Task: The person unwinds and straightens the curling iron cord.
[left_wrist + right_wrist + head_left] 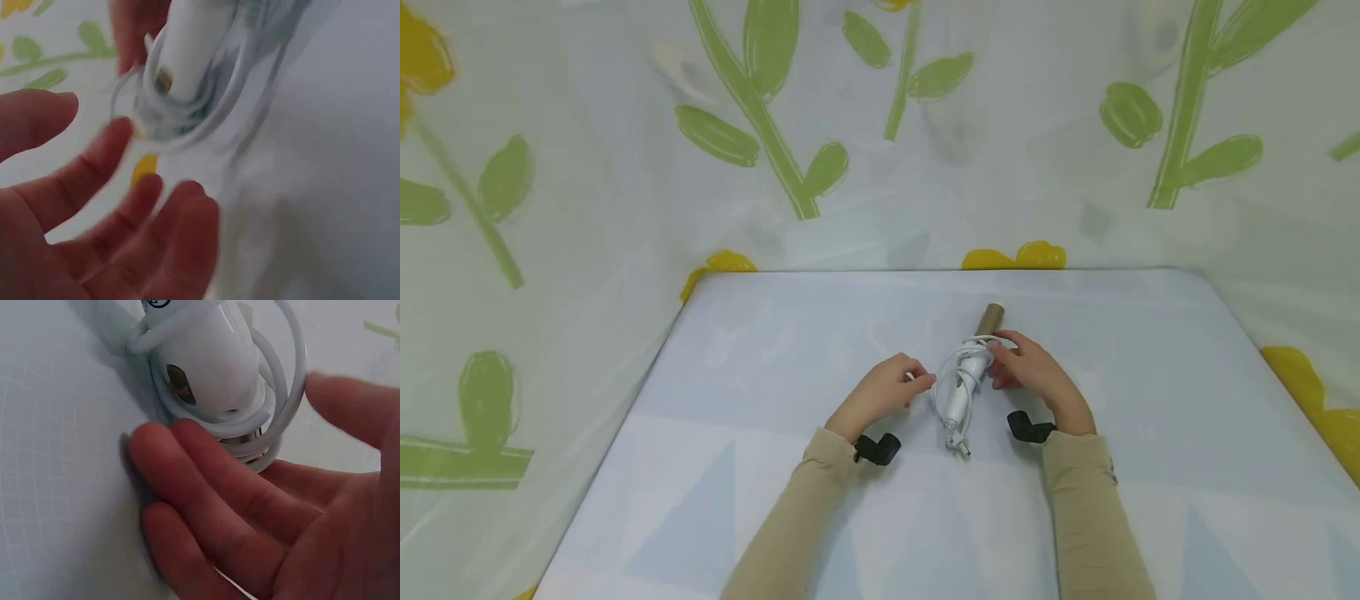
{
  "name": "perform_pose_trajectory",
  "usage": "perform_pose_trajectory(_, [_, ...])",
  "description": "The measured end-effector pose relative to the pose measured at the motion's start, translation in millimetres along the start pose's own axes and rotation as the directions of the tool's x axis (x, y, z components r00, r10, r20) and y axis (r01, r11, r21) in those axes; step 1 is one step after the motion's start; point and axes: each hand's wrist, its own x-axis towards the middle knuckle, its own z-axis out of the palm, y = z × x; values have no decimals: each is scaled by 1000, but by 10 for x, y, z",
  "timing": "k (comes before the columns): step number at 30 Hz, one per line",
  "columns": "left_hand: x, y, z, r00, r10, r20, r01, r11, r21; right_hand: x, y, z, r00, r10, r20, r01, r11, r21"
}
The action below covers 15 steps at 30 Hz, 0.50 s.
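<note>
A white-handled curling iron (967, 382) with a brown barrel (991, 319) lies on the table, barrel pointing away. Its white cord (299, 362) is looped loosely around the handle, and the plug (961, 448) is at the near end. My right hand (1028, 367) is at the barrel end of the handle. In the right wrist view its thumb tip meets a cord loop, while its fingers extend beneath the coils. To the left, my left hand (889, 390) has its fingers spread and relaxed, fingertips close to the cord loops in the left wrist view.
The white table (760, 358) carries pale blue triangles. Curtains (865, 192) printed with green stems and yellow flowers rise along its back and sides. A black wrist camera (877, 450) is strapped by the left sleeve, another black camera (1028, 427) by the right.
</note>
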Motion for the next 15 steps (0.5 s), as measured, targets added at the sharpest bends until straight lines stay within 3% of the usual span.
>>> perform_pose_trajectory(4, [12,73,177,998,18,53,-23,995,98,-8,11,33,1000,-13,1,13,1000,-8])
perform_pose_trajectory(8, [18,76,288,996,22,92,-33,992,123,-13,-18,117,1000,-7,-6,7,1000,24])
perform_pose_trajectory(15, [44,98,307,997,-19,80,9,993,117,79,-110,271,1000,-2,2,2,997,76])
